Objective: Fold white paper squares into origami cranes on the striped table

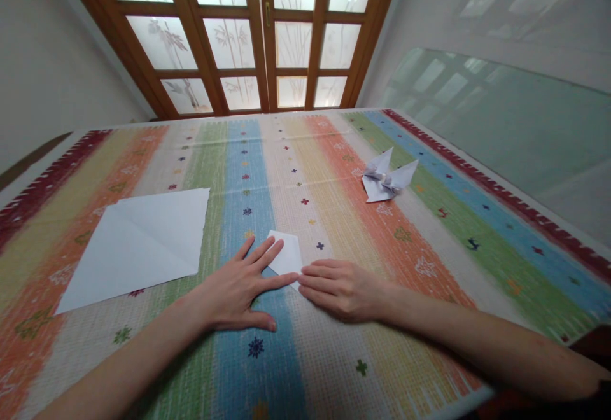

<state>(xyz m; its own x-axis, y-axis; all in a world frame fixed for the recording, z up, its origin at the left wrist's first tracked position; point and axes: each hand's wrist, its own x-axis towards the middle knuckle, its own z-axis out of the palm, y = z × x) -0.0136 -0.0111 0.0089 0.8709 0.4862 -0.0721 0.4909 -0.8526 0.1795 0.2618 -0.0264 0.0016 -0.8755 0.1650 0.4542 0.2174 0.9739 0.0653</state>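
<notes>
A small piece of folded white paper (pixel 287 253) lies on the striped tablecloth in front of me. My left hand (pixel 238 289) rests flat over its left side with the fingers spread, index fingertip near the lower right edge. From the right, my right hand (pixel 341 287) has its fingers pressed together on the paper's lower right edge, the fingertips meeting the left index finger. The thumb of that hand is mostly hidden. Part of the paper is covered by both hands.
Flat white paper sheets (pixel 147 235) with a diagonal crease lie to the left. Folded paper figures (pixel 387 177) with pointed wings stand at the back right. The tablecloth (pixel 329 356) has coloured stripes. A glass-paned wooden door (pixel 265 57) stands beyond the table.
</notes>
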